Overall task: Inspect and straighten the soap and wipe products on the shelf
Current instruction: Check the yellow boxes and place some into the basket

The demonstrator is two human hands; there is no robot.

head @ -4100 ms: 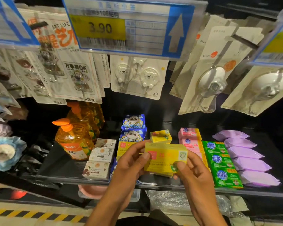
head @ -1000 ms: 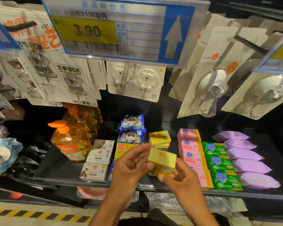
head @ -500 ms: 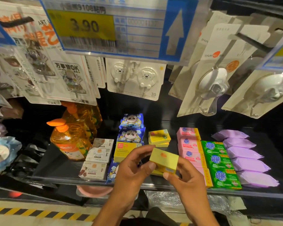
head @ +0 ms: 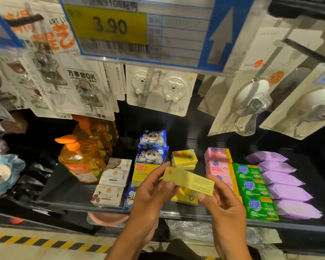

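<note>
I hold a yellow soap box [head: 189,182] in front of the shelf, its narrow printed side turned up toward me. My left hand [head: 150,194] pinches its left end and my right hand [head: 221,201] pinches its right end. Behind it lie more yellow soap boxes [head: 184,158], one partly hidden under the held box. To the right are rows of pink soap bars [head: 217,162], green soap bars [head: 251,184] and purple wipe packs [head: 281,177]. To the left are blue panda wipe packs [head: 152,137] and white soap boxes [head: 116,177].
Orange pump bottles [head: 83,158] stand at the shelf's left. Carded hooks [head: 159,91] and a 3.90 price tag [head: 139,29] hang just above the products. The black shelf edge [head: 195,214] runs under my hands. A striped floor line [head: 45,241] lies below.
Both hands have turned the yellow box, so its long narrow printed side now faces me instead of a corner. The view has moved closer to the shelf.
</note>
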